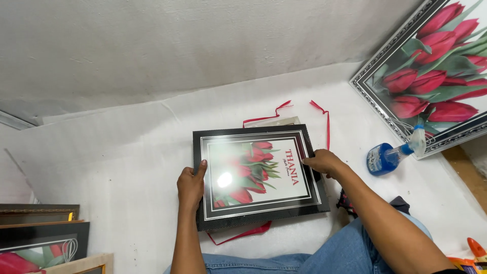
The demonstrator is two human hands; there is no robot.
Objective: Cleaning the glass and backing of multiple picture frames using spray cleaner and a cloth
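Nearest the camera, my denim-clad legs [324,256] sit at the bottom edge, so the work lies just beyond my lap on the white padded sheet [127,167].

My left hand [190,186] grips the left edge of the framed tulip picture [258,175]: the thumb lies on the glass and the other fingers are curled under the frame, out of view. This clamp appears to keep the frame level. My right hand [323,161] meets the right edge, its fingers drawn together with the tips on the inner border; I cannot tell whether they pinch anything small there. Held from both sides, the frame seems steadied flat.

The picture sits mid-scene, face up and turned slightly. It has a black moulding, thin silver lines, a white mat and red tulips with green leaves. A bright glare spot shows that the glass is glossy.

Red ribbon [284,112] trails from beneath its far and near edges, with a pale sheet corner under the far side.

To the right lies a blue spray bottle [388,157] on its side; beyond it, far right, a larger silver-framed tulip picture [436,66]. Stacked frames [40,238] occupy the near left.
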